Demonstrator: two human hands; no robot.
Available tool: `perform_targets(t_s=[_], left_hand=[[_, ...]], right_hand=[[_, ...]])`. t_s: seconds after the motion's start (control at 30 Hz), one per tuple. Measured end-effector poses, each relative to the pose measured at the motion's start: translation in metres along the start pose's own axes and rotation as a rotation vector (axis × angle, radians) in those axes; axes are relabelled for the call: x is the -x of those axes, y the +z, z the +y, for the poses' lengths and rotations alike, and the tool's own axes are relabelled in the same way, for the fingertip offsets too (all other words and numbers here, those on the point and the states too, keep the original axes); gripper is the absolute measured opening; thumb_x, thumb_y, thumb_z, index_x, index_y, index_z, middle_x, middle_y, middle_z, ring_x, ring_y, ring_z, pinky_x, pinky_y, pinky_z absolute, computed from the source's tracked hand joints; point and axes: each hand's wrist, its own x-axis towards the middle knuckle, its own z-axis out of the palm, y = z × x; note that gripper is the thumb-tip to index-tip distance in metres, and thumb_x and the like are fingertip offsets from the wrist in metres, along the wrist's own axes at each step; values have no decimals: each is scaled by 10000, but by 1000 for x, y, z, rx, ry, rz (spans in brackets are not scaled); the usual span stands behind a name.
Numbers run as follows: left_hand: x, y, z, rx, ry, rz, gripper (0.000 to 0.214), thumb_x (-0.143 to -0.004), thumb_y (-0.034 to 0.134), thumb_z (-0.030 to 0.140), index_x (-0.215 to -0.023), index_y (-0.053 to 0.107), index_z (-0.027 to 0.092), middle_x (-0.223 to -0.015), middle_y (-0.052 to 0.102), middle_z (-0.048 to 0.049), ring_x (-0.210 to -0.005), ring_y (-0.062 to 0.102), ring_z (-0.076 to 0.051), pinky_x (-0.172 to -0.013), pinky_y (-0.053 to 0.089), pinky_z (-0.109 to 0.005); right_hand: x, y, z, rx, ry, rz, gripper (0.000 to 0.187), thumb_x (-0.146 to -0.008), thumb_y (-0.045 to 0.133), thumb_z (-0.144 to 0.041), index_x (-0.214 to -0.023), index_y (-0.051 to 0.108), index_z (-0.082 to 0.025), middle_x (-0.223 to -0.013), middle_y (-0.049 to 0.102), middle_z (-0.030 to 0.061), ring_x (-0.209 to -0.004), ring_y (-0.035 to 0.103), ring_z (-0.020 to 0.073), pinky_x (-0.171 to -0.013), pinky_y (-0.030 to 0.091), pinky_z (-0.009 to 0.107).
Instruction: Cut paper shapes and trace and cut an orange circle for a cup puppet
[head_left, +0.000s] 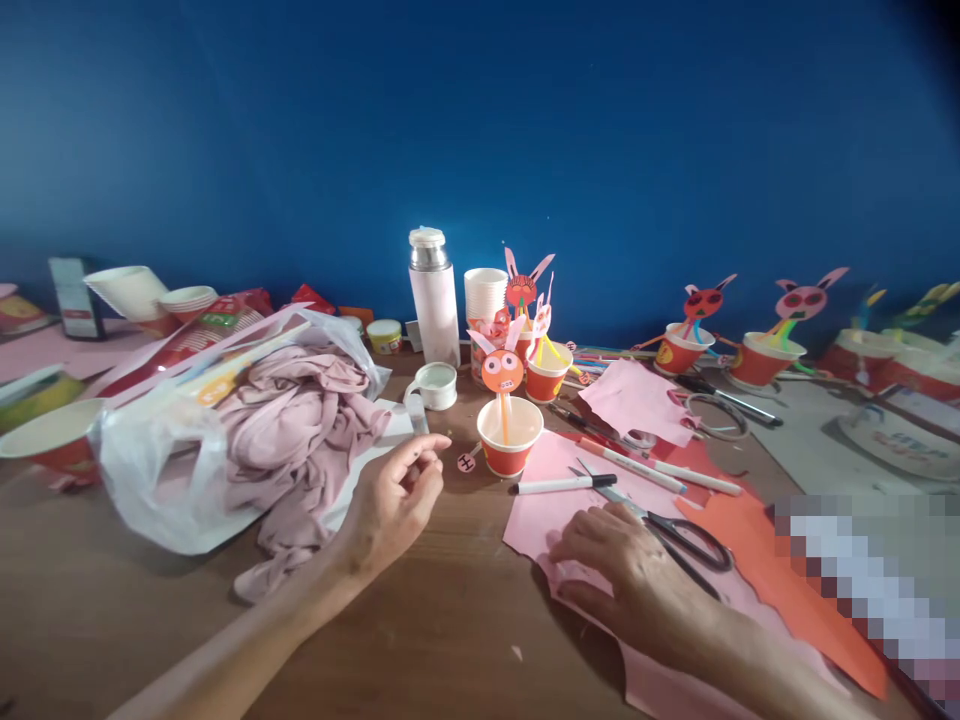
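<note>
We find uneven light, glare at the flask lid [427,237], shadow beside pink paper [536,510], blurred side edges, lower-right pixelation.

- Far side: plain blue wall [337,130], spans left to right.
- Wall shade uneven: paler at far left, darker up top, black at upper right corner.
- Brown tabletop [405,640] in front, near side.
- Brighter glow low on wall, mid-scene.

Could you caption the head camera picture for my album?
An orange-faced paper-cup figure stands near the left grip, while the right grip lies over pink paper beside scissors.
</note>
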Motion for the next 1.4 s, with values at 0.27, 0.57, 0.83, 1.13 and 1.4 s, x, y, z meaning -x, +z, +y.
perform_targets(t_s=[0.27, 0.57, 0.83, 1.13, 1.4], left_hand=[[9, -7, 19, -87, 186, -16, 181, -822, 458, 206, -910, 613, 176, -675, 560, 6, -570, 503, -109, -543, 388, -189], [27, 15, 42, 179, 43, -419, 194, -817, 450, 227, -833, 633, 164, -673, 528, 5, -524, 435, -95, -488, 347, -191], [29, 53, 46, 317, -222, -607, 135, -746, 503, 203, -784, 619, 144, -684, 552, 2, -650, 482, -130, -610, 377, -223], [23, 62, 56, 313, -280, -597, 132, -722, 562, 272, -664, 555, 154, -584, 470, 35, -576, 424, -115, -556, 338, -222], [21, 62, 59, 300, -200, -648, 66, -707, 523, 160, -677, 580, 156, -692, 621, -14, -679, 547, -148, -630, 401, -225]], right_hand=[[-1, 8, 3, 131, -51, 15, 88, -857, 577, -250, -930, 622, -234, -831, 632, 15, -763, 545, 192, -734, 341, 340], [-2, 11, 5, 56, -45, 126, 212, -877, 451, -162, -808, 648, -195, -701, 631, 27, -675, 547, 175, -667, 368, 310], [-3, -10, -2, -552, 308, -36, 228, -830, 472, -168, -741, 681, -189, -749, 691, -7, -713, 606, 147, -628, 432, 226], [-2, -11, -1, -553, 310, -9, 231, -813, 473, -155, -729, 685, -192, -714, 688, -19, -681, 595, 142, -604, 413, 223], [-1, -13, 4, -563, 334, 103, 166, -763, 520, -145, -764, 672, -211, -751, 691, -31, -708, 581, 136, -624, 401, 232]])
